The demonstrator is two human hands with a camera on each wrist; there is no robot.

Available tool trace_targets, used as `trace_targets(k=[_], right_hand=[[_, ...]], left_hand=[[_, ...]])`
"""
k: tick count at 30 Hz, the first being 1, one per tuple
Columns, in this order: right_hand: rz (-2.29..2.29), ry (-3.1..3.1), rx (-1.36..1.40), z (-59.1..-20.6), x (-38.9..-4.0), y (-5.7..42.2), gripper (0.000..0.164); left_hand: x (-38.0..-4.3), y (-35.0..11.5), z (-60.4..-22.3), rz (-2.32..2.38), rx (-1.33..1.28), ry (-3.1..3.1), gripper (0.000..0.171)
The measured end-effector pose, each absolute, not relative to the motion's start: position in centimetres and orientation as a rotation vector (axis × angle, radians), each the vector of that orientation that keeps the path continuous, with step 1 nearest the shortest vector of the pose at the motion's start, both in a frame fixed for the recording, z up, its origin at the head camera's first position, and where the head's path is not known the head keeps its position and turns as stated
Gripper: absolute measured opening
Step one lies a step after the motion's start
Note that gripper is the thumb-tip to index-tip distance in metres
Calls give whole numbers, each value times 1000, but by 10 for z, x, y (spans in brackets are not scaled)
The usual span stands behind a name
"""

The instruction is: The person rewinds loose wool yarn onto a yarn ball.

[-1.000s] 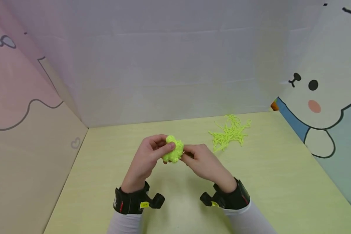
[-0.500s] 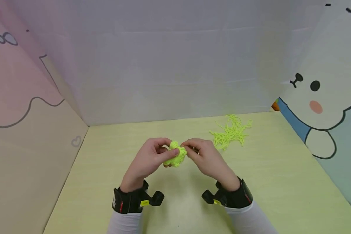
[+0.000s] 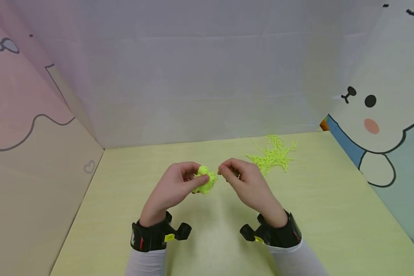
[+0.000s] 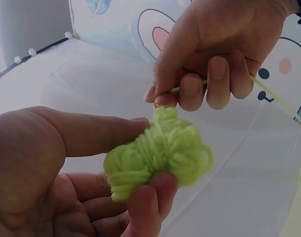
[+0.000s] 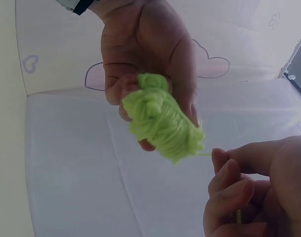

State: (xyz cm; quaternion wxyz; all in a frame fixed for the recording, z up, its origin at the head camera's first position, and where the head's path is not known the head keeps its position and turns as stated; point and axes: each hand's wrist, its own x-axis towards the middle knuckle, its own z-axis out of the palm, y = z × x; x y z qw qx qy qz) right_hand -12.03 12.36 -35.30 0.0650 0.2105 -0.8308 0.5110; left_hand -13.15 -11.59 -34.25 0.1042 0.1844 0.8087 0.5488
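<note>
A small ball of neon yellow-green yarn [image 3: 207, 184] sits in my left hand [image 3: 172, 188], pinched between thumb and fingers above the table. In the left wrist view the wound yarn [image 4: 160, 153] shows thick bundled loops and a round knob. My right hand [image 3: 250, 186] is just to its right, thumb and index finger pinching a single strand [image 5: 204, 154] that runs taut from the ball. That strand passes through the right fingers and trails on as a loose tail [image 4: 279, 98] in the left wrist view.
A tangled heap of the same yarn [image 3: 272, 155] lies on the pale table [image 3: 141, 165] toward the back right, partly behind the right hand. A white cloth wall [image 3: 207, 76] closes the back, and printed panels [image 3: 376, 126] stand at the sides.
My right hand, at first up against the ball, has drawn away up and to the right, opening a gap. The left hand keeps its hold, shifting slightly.
</note>
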Motion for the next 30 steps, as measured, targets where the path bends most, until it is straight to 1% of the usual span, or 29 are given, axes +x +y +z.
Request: trace_targets(k=[7,14,23,30], right_hand=[[1483,-2452,717,-353,-113,119,12],[1450,-2438,764,-355,-111,112,14],[1452,-2439,788,-356,-108,108,15],[1471,-2477,804,-354,-107,103,18]], left_hand=[[-131,-108,-343,1668,403,2552,19],[-131,-100,-343,1874,311,2537,20],[-129,-91,-346,2098,307,2456,20],[-130,-90,-347,2303,318,2271,20]])
